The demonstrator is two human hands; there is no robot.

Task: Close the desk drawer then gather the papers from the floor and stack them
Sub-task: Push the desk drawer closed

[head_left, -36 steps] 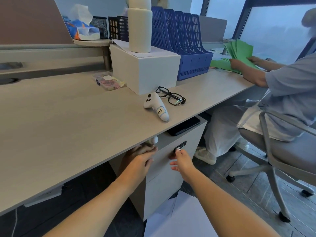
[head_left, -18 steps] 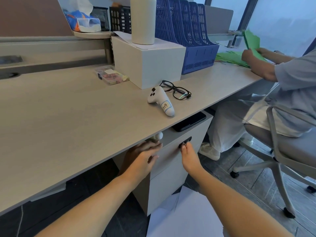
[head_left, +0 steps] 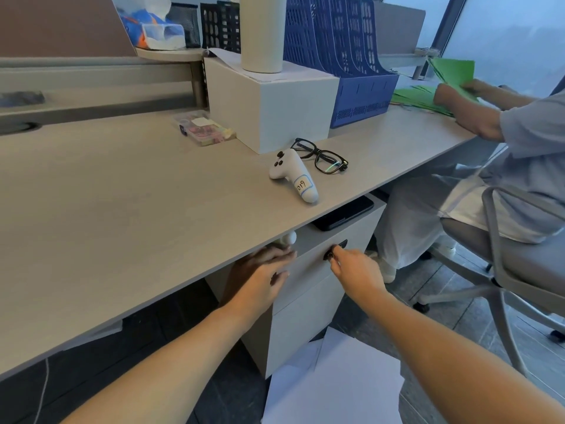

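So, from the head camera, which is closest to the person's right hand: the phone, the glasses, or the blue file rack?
From the right hand:
1. Phone, just above, on the cabinet under the desk edge.
2. Glasses, on the desktop.
3. Blue file rack, at the desk's back.

Soft, cool daylight pours in from the window [head_left: 504,35] at upper right; deep shadow sits beneath the surface [head_left: 122,209], wide-angle bending curves the edges.

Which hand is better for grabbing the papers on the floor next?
Probably the right hand: the white papers lie on the floor right under that arm. The left hand sits partly under the desk edge.
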